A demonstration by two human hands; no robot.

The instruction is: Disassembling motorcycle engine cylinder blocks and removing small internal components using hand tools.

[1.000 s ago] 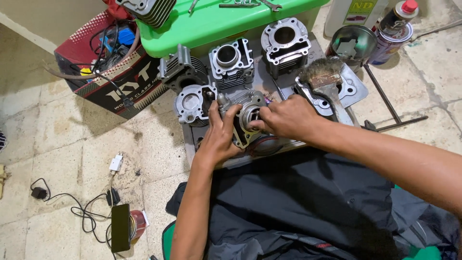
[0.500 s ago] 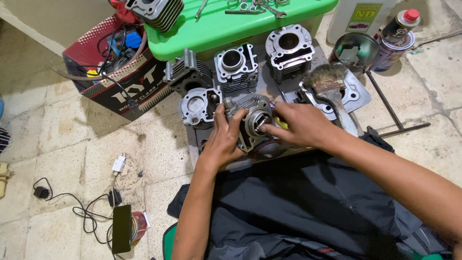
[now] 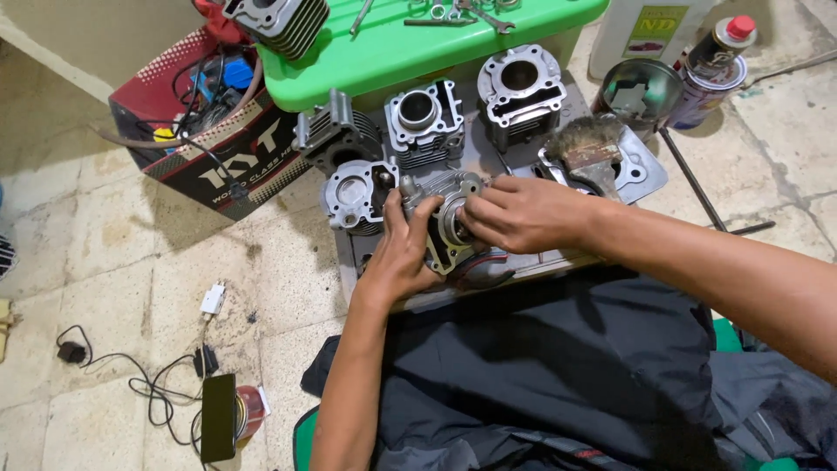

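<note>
A grey metal engine cylinder block (image 3: 446, 228) sits tilted between my hands over a flat metal plate (image 3: 532, 262). My left hand (image 3: 403, 253) grips its left side, thumb up against the casting. My right hand (image 3: 521, 212) holds the right side, fingertips at the round bore opening. What the fingertips pinch, if anything, is hidden. Dark fabric (image 3: 558, 366) covers my lap below the plate.
Several other cylinder blocks (image 3: 425, 118) stand behind on the plate, one (image 3: 356, 194) beside my left hand. A dirty brush (image 3: 591, 150) lies on a gasket. A green plastic lid (image 3: 410, 48) holds tools. A box of cables (image 3: 196, 113), spray can (image 3: 713, 70), phone (image 3: 218, 417) surround.
The view has shifted slightly. My hands have turned the cylinder block a little, and my right fingers have moved onto the bore opening.
</note>
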